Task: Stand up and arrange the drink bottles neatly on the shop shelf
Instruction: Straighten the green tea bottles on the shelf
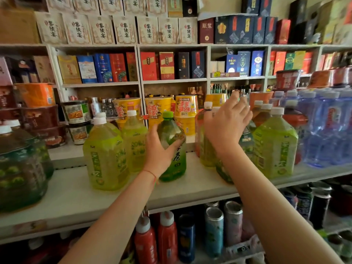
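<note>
A dark green tea bottle [172,141] with a green cap stands upright mid-shelf, and my left hand [161,151] is wrapped around its left side. My right hand [227,124] is raised in front of a group of bottles to the right, fingers spread, holding nothing that I can see. It partly hides a bottle with a dark green label [245,141]. Yellow-green square tea bottles stand left [105,155], behind [134,141] and right [274,145] of the hands. An orange-tinted bottle [200,130] stands by my right wrist.
The white shelf board [190,189] has a bare front strip. Large dark green jugs [21,168] stand at the far left, blue water bottles [323,128] at the far right. Yellow noodle cups [158,109] line the back. Cans and red bottles [167,237] fill the shelf below.
</note>
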The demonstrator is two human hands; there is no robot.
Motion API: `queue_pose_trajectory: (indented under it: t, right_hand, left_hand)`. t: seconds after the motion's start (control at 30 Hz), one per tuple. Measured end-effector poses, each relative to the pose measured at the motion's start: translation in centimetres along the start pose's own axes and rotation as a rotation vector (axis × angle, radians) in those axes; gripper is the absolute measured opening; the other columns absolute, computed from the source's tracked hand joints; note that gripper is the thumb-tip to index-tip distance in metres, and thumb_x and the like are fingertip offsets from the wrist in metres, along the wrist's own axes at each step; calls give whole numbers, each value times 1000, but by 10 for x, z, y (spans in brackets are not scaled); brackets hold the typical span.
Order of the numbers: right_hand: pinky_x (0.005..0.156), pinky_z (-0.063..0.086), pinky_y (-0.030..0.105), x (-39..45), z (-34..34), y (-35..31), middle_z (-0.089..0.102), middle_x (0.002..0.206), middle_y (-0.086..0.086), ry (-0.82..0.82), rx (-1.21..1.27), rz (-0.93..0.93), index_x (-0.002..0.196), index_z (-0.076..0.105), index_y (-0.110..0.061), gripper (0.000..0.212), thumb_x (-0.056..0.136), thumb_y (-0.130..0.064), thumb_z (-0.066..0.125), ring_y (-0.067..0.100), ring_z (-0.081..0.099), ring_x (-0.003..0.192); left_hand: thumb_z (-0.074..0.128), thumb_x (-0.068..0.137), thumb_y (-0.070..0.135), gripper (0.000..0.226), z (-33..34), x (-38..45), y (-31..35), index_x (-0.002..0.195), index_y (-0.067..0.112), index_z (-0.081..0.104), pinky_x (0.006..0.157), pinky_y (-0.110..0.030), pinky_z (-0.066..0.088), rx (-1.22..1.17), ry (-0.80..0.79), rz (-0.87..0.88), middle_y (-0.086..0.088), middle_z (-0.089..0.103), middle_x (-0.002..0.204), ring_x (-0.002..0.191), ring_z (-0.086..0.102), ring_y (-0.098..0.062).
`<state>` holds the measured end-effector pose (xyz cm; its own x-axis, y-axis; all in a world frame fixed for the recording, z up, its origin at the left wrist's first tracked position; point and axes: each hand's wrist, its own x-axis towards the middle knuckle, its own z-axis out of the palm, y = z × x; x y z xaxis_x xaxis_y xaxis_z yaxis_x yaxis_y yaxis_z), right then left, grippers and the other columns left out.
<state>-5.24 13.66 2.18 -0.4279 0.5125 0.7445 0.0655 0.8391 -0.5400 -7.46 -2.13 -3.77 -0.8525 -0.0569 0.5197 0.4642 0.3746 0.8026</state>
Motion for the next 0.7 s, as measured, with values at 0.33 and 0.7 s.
queue_pose_trajectory:
  t: [0.33,0.7]
  right_hand:
    - [56,45,22,20,-23,18,62,78,-3,-629,257,-174,90,61,-14,18,89,-32,65,13,60,71]
    - [51,49,26,-17,-18,-35,65,66,-5,-567,329,-380,73,66,-21,40,86,-59,64,10,63,60]
  left_hand:
    - [63,89,0,35,26,-30,32,118,19,57,85,-13,48,0,96,390,3,60,109,101,59,-6]
    - [91,66,27,91,-10,-35,29,139,45,38,97,-39,53,-379,-230,35,2,60,134,122,61,-15]
